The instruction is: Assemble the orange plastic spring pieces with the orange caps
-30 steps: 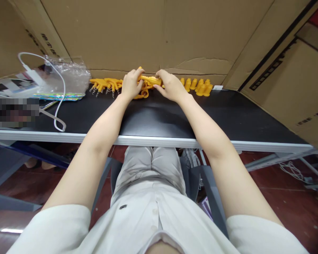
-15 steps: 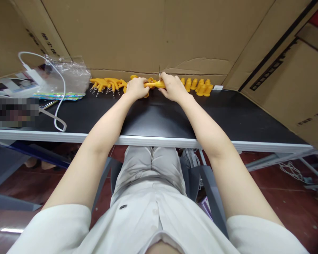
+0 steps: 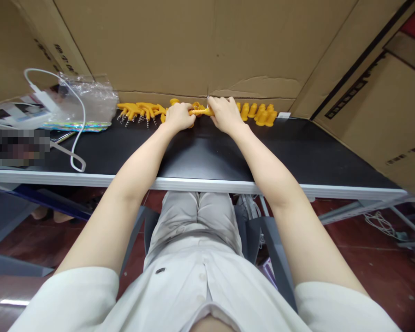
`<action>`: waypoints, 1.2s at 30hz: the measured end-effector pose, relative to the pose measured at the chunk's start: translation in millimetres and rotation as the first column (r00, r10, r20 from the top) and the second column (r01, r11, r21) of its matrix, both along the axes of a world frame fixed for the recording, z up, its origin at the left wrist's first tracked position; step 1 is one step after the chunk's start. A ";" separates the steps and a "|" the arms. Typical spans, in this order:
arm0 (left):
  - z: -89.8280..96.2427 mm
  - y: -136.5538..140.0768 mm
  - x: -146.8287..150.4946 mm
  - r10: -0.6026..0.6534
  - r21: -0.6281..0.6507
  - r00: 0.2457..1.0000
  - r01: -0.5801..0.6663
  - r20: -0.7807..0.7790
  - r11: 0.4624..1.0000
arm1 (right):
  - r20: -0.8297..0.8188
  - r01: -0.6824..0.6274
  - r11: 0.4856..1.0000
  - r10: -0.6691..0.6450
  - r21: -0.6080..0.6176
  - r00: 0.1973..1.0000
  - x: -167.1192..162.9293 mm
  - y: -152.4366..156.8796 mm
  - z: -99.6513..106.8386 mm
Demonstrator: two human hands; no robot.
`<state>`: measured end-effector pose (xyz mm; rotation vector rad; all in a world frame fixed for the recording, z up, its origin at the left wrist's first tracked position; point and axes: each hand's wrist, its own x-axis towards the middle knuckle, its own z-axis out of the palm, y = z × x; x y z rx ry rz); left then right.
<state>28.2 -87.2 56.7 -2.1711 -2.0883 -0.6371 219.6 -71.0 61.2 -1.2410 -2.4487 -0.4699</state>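
Gripping a yellow piece [image 3: 201, 111] with fingers of both left hand [image 3: 180, 116] and right hand [image 3: 225, 114], kinda near corkscrews [image 3: 145, 109] left of the fingers, yellow pegs [image 3: 262, 118] right.

Blk tabletop [image 3: 207, 159], silvery metal front edge [image 3: 207, 185]. Far side, L to R: clear plastic bag [image 3: 93, 97] w/ multicolored shiny packet [image 3: 74, 126] under, orange corkscrew pcs [image 3: 138, 109] w/ metal spirals, upright orange bottle-shaped pcs [image 3: 262, 115], sm. white tag [image 3: 284, 115]. White cable [image 3: 85, 115] loops toward front, L.
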 end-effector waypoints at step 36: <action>2.9 5.7 -31.1 0.136 0.156 0.957 -0.180 0.257 0.971 | -0.416 0.519 0.691 -0.721 -0.504 0.555 100.0 31.5 -10.6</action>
